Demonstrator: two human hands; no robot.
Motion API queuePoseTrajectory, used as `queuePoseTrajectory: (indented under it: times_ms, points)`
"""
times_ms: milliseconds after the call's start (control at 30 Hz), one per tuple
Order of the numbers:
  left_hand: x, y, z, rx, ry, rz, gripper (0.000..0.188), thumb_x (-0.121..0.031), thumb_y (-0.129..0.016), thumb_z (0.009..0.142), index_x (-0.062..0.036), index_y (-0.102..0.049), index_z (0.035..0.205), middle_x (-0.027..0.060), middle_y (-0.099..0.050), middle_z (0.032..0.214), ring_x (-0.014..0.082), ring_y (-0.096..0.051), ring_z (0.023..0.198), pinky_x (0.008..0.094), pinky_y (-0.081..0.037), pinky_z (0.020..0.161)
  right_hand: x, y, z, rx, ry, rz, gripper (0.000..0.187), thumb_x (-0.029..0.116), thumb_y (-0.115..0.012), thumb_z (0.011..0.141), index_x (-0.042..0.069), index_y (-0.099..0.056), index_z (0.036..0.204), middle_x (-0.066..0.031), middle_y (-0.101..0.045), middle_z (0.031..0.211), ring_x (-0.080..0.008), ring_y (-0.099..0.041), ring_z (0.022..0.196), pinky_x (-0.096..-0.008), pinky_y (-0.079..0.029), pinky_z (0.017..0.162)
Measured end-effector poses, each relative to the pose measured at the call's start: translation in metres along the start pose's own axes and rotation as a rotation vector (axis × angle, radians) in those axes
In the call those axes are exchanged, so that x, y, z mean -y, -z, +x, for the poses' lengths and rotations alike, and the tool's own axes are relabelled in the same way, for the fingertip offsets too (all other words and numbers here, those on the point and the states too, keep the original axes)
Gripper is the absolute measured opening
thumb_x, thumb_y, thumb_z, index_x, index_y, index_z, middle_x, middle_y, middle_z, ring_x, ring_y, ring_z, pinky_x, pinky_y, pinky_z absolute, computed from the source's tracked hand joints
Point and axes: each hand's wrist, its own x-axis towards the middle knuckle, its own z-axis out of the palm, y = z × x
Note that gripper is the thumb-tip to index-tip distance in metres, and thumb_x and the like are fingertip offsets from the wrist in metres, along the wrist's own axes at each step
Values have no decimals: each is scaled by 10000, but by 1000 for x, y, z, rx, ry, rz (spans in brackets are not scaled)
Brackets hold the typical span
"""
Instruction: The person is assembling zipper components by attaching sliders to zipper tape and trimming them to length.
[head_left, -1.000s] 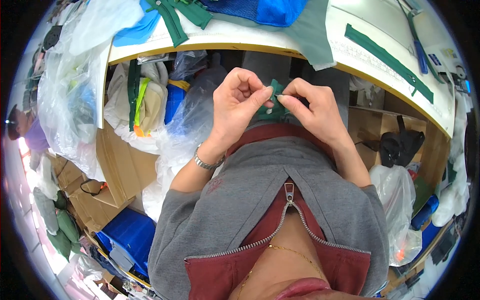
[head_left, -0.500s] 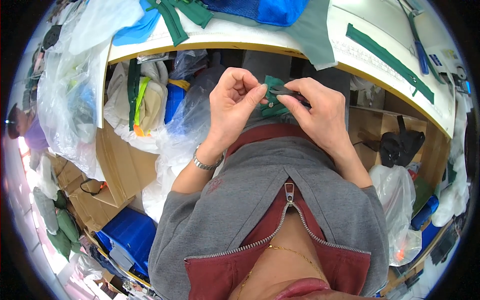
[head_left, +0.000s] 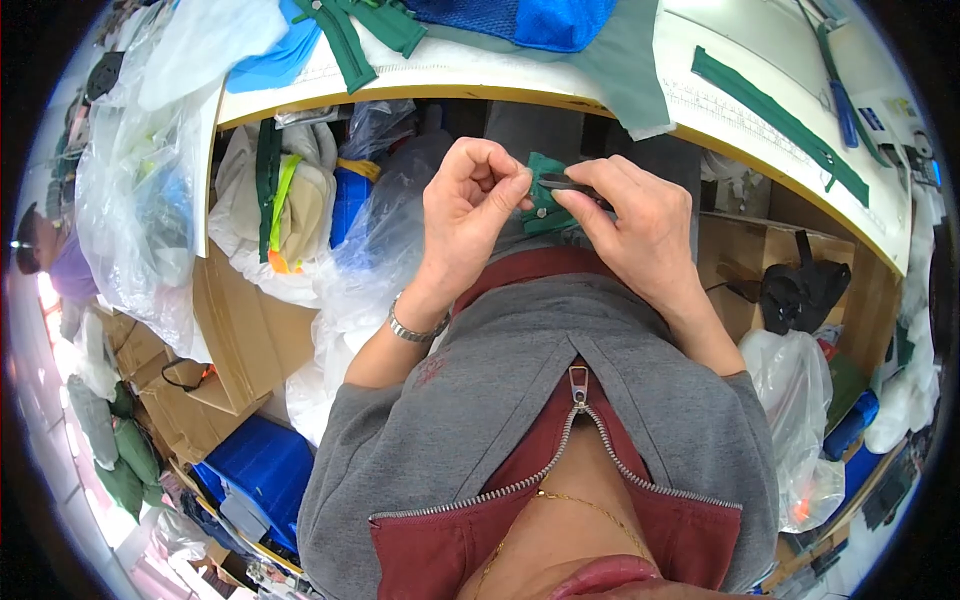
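Observation:
Above my lap, a small dark green fabric piece (head_left: 543, 226) with a round metal bit on it sits between my hands. My left hand (head_left: 472, 200) is closed in a pinch at the fabric's left edge; whether a thread is also between thumb and forefinger is too small to tell. From the other side, my right hand (head_left: 640, 215) grips small dark thread snips (head_left: 560, 182). Their tips lie over the upper part of the fabric, pointing toward my left fingertips. The snips' handles are mostly hidden in my right hand.
Ahead is a white worktable (head_left: 480, 72) with a curved yellowish edge, bearing a green zipper strip (head_left: 780, 125) and blue mesh cloth (head_left: 490, 20). Plastic bags (head_left: 130, 200), cardboard boxes (head_left: 245, 320) and a blue bin (head_left: 255, 470) crowd the left. Another person (head_left: 45, 240) is at the far left.
The snips and my right hand have shifted slightly, and the snips' tips now show more plainly over the fabric. My left hand has hardly moved.

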Motion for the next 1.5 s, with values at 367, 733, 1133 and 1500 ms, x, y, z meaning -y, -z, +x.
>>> queuePoseTrajectory:
  times_ms: [367, 733, 1133, 1500]
  points:
    - [-4, 7, 4, 98, -37, 295, 105, 0, -570, 806, -22, -469, 828, 6, -495, 752, 55, -503, 657, 185, -413, 594, -2, -2, 0, 97, -7, 11, 114, 128, -642, 731, 47, -576, 775, -68, -580, 694, -225, -577, 580, -289, -429, 490]
    - [-3, 7, 8, 107, 69, -56, 135, -19, -553, 835, -19, -479, 948, 34, -544, 822, 82, -542, 729, 207, -474, 651, -22, -19, 2, 40, -332, 709, 203, 183, -676, 735, 7, -615, 817, -13, -568, 653, -85, -524, 636, -228, -426, 607]
    - [-12, 1, 14, 126, -507, 946, 141, -17, -663, 699, -2, -633, 837, 109, -638, 769, 216, -625, 680, 268, -486, 601, -23, -14, 0, 213, -488, 812, 162, 137, -636, 761, -22, -601, 761, 23, -526, 608, -26, -441, 577, -194, -352, 516]
    - [-20, -5, 12, 205, -512, 1018, 135, -15, -635, 661, 1, -616, 794, 91, -620, 706, 215, -606, 595, 268, -487, 532, -13, -3, 0, 162, -232, 578, 121, 58, -635, 722, -32, -597, 792, -82, -558, 649, -110, -496, 555, -245, -374, 506]
